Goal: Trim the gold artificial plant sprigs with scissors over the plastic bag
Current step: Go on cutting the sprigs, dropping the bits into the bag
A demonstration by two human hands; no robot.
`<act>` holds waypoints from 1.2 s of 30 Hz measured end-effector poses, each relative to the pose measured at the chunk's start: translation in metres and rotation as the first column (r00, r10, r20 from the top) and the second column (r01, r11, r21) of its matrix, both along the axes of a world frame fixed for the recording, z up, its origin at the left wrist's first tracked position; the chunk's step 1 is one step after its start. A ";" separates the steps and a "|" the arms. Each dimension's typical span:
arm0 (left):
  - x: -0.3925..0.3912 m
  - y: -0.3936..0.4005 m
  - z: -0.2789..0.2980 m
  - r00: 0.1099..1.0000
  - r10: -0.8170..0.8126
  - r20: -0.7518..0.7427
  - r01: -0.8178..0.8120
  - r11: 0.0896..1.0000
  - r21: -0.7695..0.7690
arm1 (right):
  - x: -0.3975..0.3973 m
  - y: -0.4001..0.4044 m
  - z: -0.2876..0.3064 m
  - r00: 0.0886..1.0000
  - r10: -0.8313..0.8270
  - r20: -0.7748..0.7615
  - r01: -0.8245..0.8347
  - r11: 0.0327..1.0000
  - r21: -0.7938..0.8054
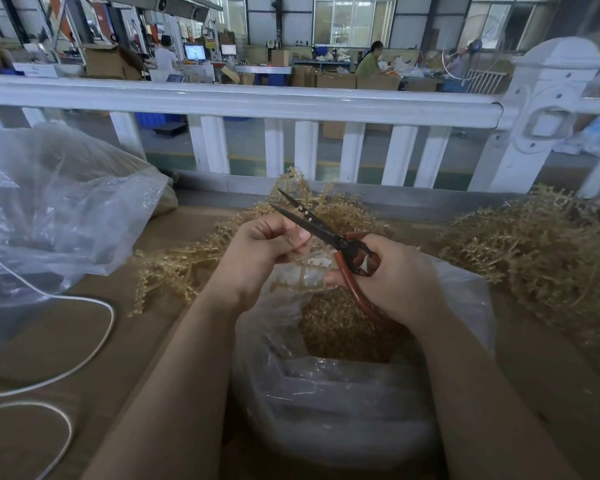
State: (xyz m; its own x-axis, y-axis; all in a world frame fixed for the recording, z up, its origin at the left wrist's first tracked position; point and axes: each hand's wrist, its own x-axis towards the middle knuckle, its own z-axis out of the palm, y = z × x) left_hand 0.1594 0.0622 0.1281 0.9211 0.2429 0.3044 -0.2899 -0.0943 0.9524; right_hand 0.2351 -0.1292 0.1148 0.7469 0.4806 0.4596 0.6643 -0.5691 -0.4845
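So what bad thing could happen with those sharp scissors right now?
The open scissors in the right hand have their blades right beside the left hand fingers holding the gold sprig, so a nick seems possible. Cut bits might also miss the plastic bag below.

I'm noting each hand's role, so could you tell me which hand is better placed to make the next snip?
The right hand: it already grips the scissors, blades parted, while the left hand pinches the sprig.
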 end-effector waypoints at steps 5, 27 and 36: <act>0.000 -0.003 0.000 1.000 -0.016 0.000 0.016 1.000 0.020 | 0.000 0.000 0.000 0.999 0.017 -0.029 -0.017 1.000 0.002; 0.001 -0.004 -0.001 1.000 -0.014 -0.023 0.010 0.991 -0.131 | 0.001 -0.002 0.000 0.995 0.029 -0.096 -0.031 0.999 -0.021; 0.003 -0.009 0.000 0.985 0.012 -0.173 -0.039 0.987 -0.155 | 0.002 -0.001 0.003 0.965 0.071 -0.253 -0.013 0.974 0.224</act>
State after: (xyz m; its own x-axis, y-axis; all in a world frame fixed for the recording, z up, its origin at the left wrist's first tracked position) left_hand 0.1623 0.0535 0.1285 0.9491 0.2992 0.0988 -0.1207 0.0558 0.9911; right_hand 0.2366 -0.1301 0.1177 0.8349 0.4237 0.3512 0.5212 -0.4039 -0.7518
